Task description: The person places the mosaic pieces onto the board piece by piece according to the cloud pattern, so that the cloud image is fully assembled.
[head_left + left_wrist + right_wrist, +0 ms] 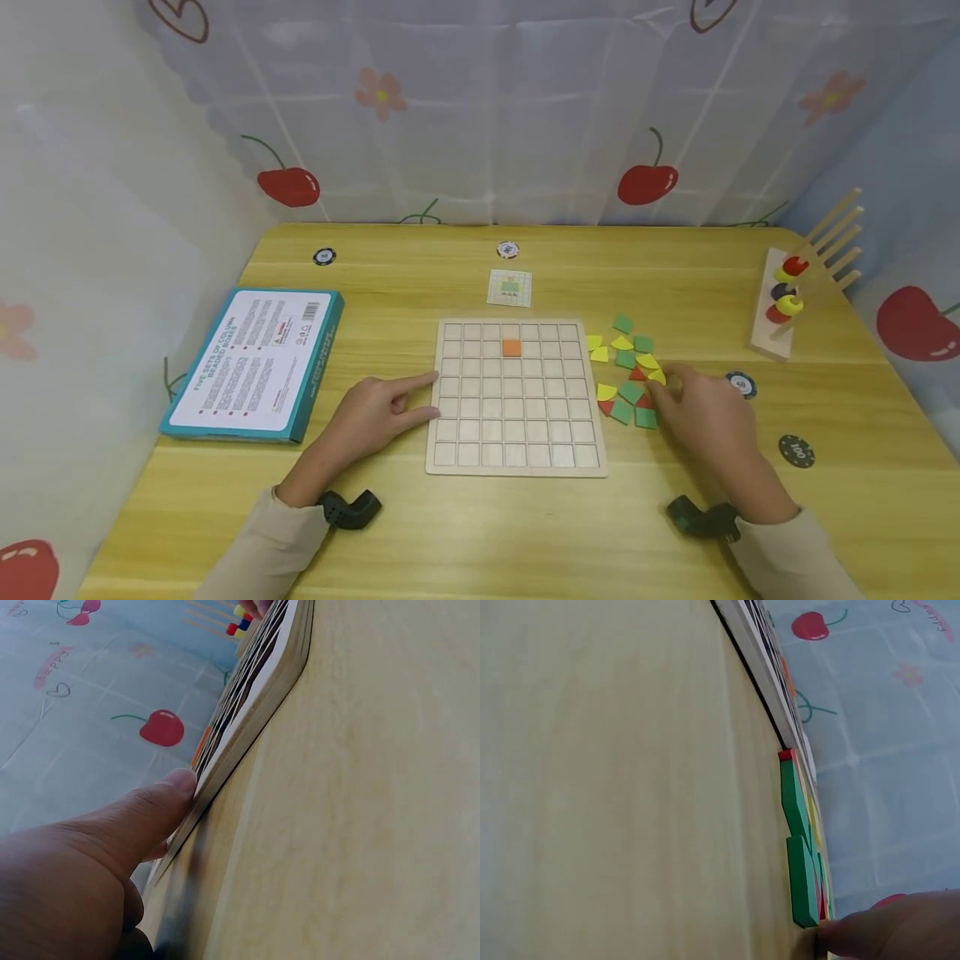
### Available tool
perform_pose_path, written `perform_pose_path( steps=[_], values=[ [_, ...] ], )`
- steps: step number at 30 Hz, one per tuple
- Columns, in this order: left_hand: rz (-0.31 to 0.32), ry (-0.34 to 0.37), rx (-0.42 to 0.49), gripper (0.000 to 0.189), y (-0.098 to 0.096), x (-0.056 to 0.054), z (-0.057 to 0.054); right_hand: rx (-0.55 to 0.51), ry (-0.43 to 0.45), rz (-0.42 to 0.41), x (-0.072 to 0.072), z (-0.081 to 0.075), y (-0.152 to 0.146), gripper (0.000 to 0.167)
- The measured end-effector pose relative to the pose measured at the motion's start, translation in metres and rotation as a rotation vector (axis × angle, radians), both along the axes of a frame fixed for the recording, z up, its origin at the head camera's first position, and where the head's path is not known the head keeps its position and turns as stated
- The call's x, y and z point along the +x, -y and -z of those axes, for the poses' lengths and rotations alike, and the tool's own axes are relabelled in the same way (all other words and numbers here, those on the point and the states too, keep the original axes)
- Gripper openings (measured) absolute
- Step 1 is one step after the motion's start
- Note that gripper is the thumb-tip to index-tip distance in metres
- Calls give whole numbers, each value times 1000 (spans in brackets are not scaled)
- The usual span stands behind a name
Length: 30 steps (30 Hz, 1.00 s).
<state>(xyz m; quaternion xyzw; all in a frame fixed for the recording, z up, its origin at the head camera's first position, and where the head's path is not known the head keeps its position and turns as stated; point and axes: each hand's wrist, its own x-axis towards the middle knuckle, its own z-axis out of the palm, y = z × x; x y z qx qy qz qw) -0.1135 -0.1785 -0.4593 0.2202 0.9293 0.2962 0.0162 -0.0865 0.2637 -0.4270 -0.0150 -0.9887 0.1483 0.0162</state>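
Observation:
A square wooden grid board [513, 477] lies flat on the table, with one orange square tile [512, 347] in a cell near its far edge. My left hand [372, 421] touches the board's left edge with thumb and index finger stretched out and spread. To the right of the board lies a loose cluster of green square tiles [646, 418], yellow quarter-round tiles [607, 392] and red triangular tiles [637, 373]. My right hand [708, 417] is at the cluster's right side, its fingertips by a yellow tile [657, 377] and a red one. Whether it pinches either is hidden.
Behind the board lies a small pattern card [509, 287]. A teal-edged box [247, 367] is at the left. At the right stands a wooden peg rack [771, 321] with coloured beads. Several poker chips [797, 451] lie around the table.

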Motion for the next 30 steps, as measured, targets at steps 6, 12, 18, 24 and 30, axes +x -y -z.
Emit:
perform_pose_path(
  steps=[6, 12, 18, 24, 30],
  values=[
    [15, -18, 11, 51, -1, -1, 1, -2, -63, 5, 1, 2, -2, 41],
    [17, -28, 9, 51, -2, 0, 1, -67, -160, -65, -7, -6, 18, 38],
    [-1, -15, 16, 51, 0, 0, -1, -199, -147, -237, -39, 0, 73, 31],
    [-7, 22, 12, 51, 1, 0, -1, -269, -79, -312, -62, 14, 107, 28],
    [-4, 18, 18, 50, -2, 0, 2, -264, -66, -371, -73, 20, 109, 27]
  ],
)
